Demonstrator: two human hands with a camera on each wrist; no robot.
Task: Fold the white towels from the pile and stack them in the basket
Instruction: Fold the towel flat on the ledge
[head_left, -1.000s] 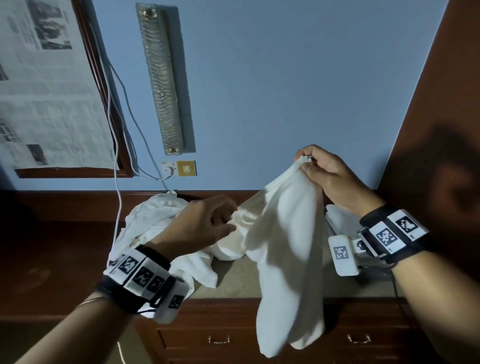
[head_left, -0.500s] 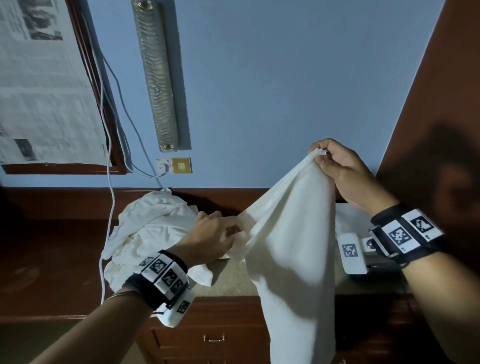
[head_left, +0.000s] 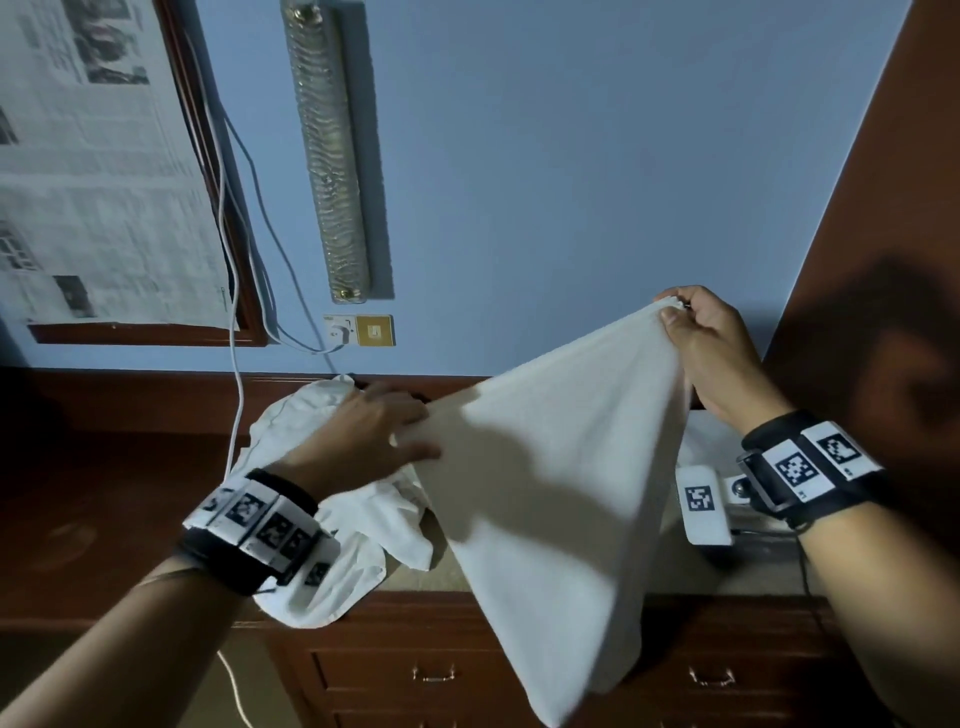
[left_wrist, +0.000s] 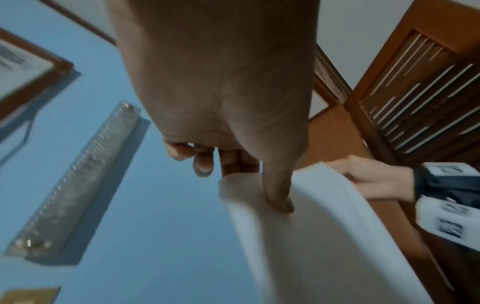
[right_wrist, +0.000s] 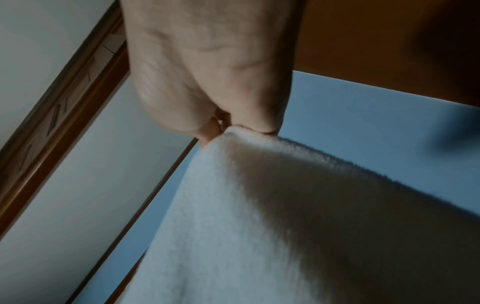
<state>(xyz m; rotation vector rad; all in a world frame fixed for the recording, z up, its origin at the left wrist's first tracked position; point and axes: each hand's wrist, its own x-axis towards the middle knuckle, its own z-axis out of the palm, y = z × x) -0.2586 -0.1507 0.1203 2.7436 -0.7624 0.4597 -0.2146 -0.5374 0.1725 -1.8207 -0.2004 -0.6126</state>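
A white towel (head_left: 561, 493) hangs spread between both hands above the counter, its lower end dangling in front of the drawers. My right hand (head_left: 670, 312) pinches its top right corner, held high; the right wrist view shows this hand (right_wrist: 228, 127) nipping the towel (right_wrist: 259, 226). My left hand (head_left: 410, 431) grips the towel's upper edge lower on the left. In the left wrist view the left hand (left_wrist: 259, 185) has its thumb on the front of the towel (left_wrist: 311, 236) and fingers behind. The pile of crumpled white towels (head_left: 301, 410) lies behind the left hand. No basket is plainly visible.
The pile rests on a beige countertop (head_left: 447, 571) over wooden drawers (head_left: 431, 675). A white cable (head_left: 234, 364) hangs down from a wall socket (head_left: 358, 330) at the left. A long wall lamp (head_left: 332, 156) is on the blue wall. A wooden panel (head_left: 883, 208) stands at the right.
My right hand has lifted the corner up and to the right. The left hand has slid along the top edge, and the towel now hangs stretched wider between them.
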